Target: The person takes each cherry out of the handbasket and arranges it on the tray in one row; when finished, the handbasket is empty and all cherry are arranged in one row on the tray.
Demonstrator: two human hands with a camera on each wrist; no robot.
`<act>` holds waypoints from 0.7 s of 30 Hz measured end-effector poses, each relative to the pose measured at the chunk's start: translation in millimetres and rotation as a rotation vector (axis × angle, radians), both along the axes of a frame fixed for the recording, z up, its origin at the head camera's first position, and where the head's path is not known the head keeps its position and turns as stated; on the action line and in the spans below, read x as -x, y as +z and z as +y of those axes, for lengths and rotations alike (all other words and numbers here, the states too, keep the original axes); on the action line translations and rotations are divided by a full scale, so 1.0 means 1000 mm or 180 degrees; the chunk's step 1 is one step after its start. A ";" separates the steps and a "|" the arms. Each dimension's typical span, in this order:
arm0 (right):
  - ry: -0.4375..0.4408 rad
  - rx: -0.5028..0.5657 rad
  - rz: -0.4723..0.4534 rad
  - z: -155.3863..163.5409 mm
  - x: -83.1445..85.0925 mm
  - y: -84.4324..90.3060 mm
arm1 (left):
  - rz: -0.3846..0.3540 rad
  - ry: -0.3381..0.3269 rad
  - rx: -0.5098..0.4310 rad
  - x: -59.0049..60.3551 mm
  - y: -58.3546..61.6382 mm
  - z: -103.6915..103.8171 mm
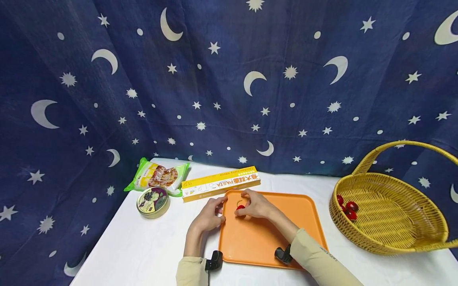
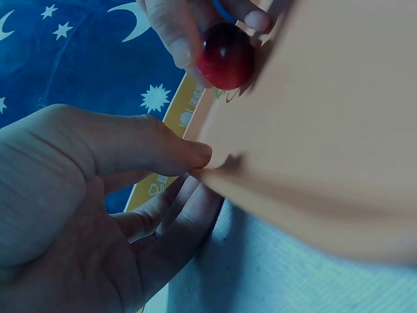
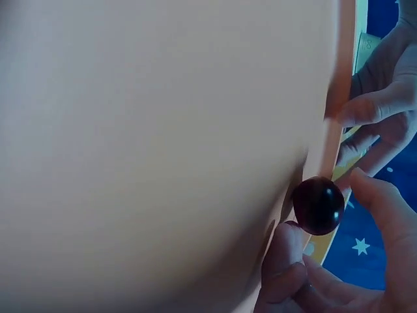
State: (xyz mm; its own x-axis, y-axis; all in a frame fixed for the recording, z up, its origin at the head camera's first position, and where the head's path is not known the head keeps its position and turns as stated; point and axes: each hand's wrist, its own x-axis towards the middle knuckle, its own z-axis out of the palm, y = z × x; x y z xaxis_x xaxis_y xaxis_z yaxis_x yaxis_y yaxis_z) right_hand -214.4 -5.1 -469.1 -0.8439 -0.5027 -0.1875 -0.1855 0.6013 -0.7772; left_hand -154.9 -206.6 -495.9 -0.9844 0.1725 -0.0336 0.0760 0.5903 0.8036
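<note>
A red cherry (image 1: 241, 207) with a thin curved stem lies at the far left part of an orange tray (image 1: 257, 238). My right hand (image 1: 255, 204) reaches over the tray with its thumb and fingers around the cherry. In the right wrist view, one fingertip touches the dark cherry (image 3: 319, 205), while a gap shows between it and the opposite finger (image 3: 384, 205). My left hand (image 1: 207, 217) holds the tray's left rim near the far corner. In the left wrist view, the thumb (image 2: 150, 143) presses on top and the other fingers lie under the edge.
Behind the tray lies a yellow and white pasta box (image 1: 222, 184). A round tin (image 1: 153, 202) and a green-edged food packet (image 1: 159, 176) sit to the left. On the right stands a handled wicker basket (image 1: 390, 206) with several red cherries (image 1: 351, 214) inside. A starry curtain (image 1: 222, 87) hangs behind.
</note>
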 end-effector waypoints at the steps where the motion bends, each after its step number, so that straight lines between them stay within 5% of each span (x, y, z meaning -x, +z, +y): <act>1: -0.0007 0.0006 0.0000 0.001 0.000 0.000 | 0.0008 0.0001 0.0003 0.000 0.000 0.000; 13: -0.0003 -0.0176 0.0203 0.007 0.001 0.004 | 0.0038 -0.0006 -0.0079 0.001 0.000 0.000; 21: 0.0086 -0.0002 0.0104 0.007 0.001 0.002 | 0.0032 0.0000 -0.0067 0.000 0.001 -0.001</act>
